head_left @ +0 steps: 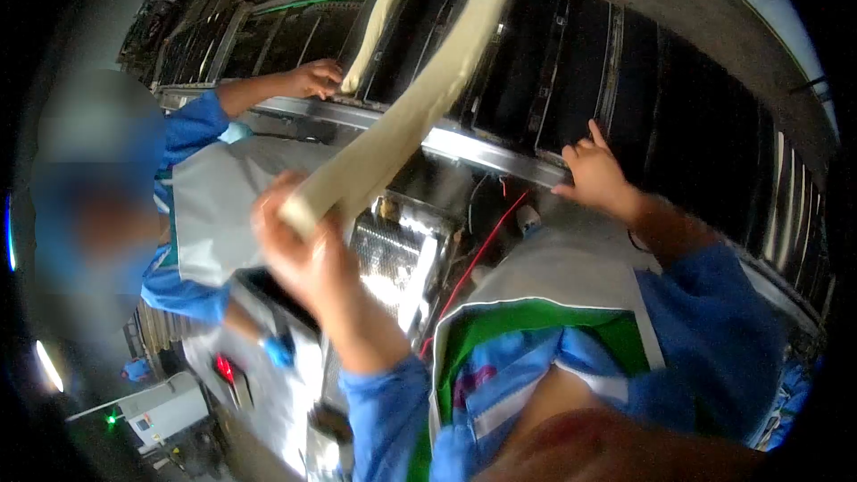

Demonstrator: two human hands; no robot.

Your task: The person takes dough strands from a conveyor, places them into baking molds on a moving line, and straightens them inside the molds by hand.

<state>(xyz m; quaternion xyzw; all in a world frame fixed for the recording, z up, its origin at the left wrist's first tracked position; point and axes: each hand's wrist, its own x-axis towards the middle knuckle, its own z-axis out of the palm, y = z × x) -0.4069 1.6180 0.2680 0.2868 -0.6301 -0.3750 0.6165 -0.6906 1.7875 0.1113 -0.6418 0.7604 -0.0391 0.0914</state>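
Note:
A long, pale strip of dough (393, 138) stretches diagonally across the middle, its far end over the black trays. My left hand (308, 254) is closed around the near end of this strip, slightly blurred. My right hand (598, 174) is at the metal rail (473, 145) along the front of the trays, with index finger and thumb stretched out and nothing seen in it. Close beyond its fingers lies a dark tray (571, 80). A second dough strip (373, 31) rests in a tray further left, beside a co-worker's hand (314, 80).
A co-worker in a blue sleeve and pale apron (241, 205) stands at my left. Between us is a shiny metal surface (397, 259), with a red cord (482, 254) near it. A grey box-shaped machine (165, 411) stands at lower left.

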